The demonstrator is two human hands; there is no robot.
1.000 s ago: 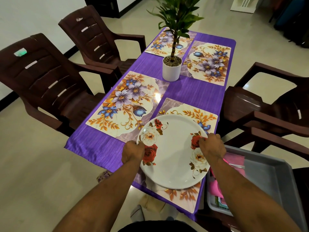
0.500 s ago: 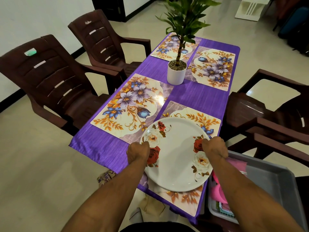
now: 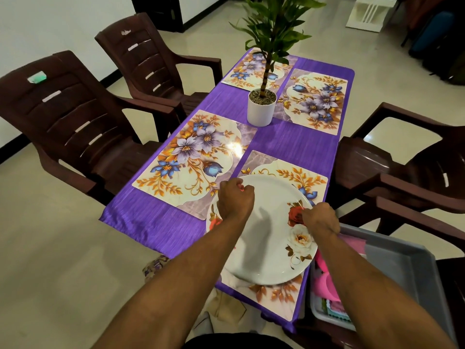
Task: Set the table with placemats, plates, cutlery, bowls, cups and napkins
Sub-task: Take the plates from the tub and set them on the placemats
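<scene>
A white plate [image 3: 266,243] with red and white roses lies on the near right floral placemat [image 3: 310,178], at the near end of the purple-clothed table [image 3: 289,144]. My right hand [image 3: 320,219] grips the plate's right rim, fingers on the red rose. My left hand [image 3: 235,200] is curled over the plate's upper left rim and its arm casts a shadow on the plate. Whether it holds the rim is hidden. Three more floral placemats lie bare: near left [image 3: 191,159], far left [image 3: 242,71], far right [image 3: 317,102].
A potted plant [image 3: 260,109] in a white pot stands mid-table. A grey tub [image 3: 402,268] with pink items [image 3: 327,285] sits at my right on a chair. Brown plastic chairs flank the table, two on the left [image 3: 70,122] [image 3: 156,59] and one on the right [image 3: 415,177].
My left hand has moved from the plate's left rim up and inward over its upper left part. The right hand keeps its grip on the right rim.
</scene>
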